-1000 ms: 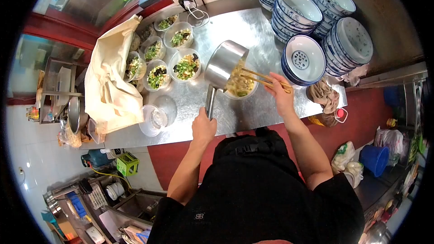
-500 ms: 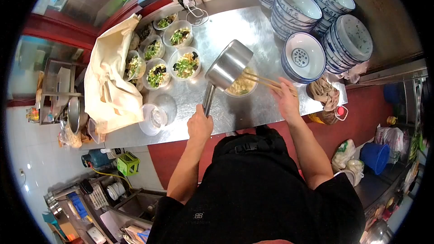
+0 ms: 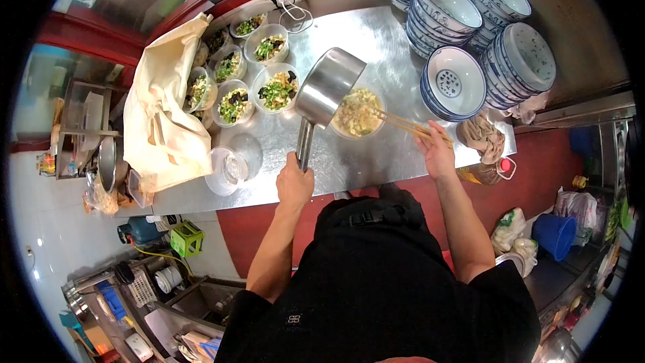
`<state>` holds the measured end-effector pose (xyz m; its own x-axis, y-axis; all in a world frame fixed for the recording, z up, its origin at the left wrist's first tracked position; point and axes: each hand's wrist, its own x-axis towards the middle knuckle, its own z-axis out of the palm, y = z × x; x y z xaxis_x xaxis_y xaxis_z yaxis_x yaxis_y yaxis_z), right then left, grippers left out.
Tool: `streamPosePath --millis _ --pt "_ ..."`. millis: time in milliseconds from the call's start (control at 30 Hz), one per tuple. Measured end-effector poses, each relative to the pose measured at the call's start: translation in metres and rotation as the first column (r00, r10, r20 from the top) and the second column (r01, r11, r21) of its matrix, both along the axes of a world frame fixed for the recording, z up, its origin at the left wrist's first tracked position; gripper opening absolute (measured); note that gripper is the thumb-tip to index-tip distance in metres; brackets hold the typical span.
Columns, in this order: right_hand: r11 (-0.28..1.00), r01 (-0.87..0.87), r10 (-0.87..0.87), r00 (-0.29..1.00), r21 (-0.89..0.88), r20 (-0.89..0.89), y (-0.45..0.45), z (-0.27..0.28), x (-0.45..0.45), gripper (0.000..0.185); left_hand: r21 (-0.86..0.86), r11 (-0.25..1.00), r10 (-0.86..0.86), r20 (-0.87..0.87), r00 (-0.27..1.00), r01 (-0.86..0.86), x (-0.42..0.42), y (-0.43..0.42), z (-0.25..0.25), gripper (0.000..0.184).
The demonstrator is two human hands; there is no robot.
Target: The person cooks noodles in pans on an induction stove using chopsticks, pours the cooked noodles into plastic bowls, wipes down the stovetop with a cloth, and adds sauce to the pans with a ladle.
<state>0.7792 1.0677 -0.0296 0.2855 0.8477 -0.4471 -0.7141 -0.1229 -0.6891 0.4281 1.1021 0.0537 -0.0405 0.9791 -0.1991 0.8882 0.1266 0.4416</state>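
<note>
My left hand [image 3: 294, 181] is wrapped round the handle of a steel saucepan [image 3: 328, 87], which is tipped on its side over the steel counter, its mouth facing right. What is inside the pan is hidden. Just right of the pan stands a clear plastic bowl of yellowish food in broth [image 3: 357, 114]. My right hand [image 3: 438, 151] grips a pair of wooden chopsticks [image 3: 410, 126], whose tips reach the right side of that bowl. To the left, several plastic bowls of food topped with chopped greens [image 3: 277, 91] stand close together.
Stacks of blue-and-white bowls [image 3: 453, 84] fill the counter's right end, beside a brown cloth [image 3: 482, 136]. A cream cloth [image 3: 164, 117] lies at the left, near nested clear containers [image 3: 226, 170]. A white charger and cable [image 3: 290, 10] lie at the back edge.
The saucepan has moved a little left, uncovering more of the food in the bowl. My right hand and the chopsticks have shifted right and slightly down.
</note>
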Motion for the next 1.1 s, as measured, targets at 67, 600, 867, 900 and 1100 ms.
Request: streamPosePath --millis 67,600,867,900,1100 --pt "1.000 -0.006 0.006 1.000 0.010 -0.012 -0.001 -0.003 0.001 0.030 0.021 0.999 0.031 0.040 0.999 -0.032 -0.001 -0.004 -0.004 0.024" --pt "0.989 -0.074 0.063 0.994 0.125 0.091 0.010 0.046 0.029 0.028 -0.021 0.960 0.260 0.449 0.855 -0.281 -0.031 -0.032 -0.010 0.011" --pt "0.955 -0.237 0.154 0.911 0.178 0.383 0.033 0.044 -0.005 0.025 -0.184 0.919 0.393 0.491 0.778 -0.348 -0.043 -0.052 -0.023 0.010" --pt "0.954 -0.246 0.160 0.899 0.170 0.407 0.034 0.044 -0.016 0.025 -0.192 0.918 0.396 0.506 0.767 -0.347 -0.041 -0.054 -0.017 0.010" --pt "0.919 -0.391 0.309 0.791 0.047 0.528 0.021 0.064 -0.036 0.024 -0.187 0.915 0.402 0.513 0.758 -0.358 -0.042 -0.058 -0.007 0.009"
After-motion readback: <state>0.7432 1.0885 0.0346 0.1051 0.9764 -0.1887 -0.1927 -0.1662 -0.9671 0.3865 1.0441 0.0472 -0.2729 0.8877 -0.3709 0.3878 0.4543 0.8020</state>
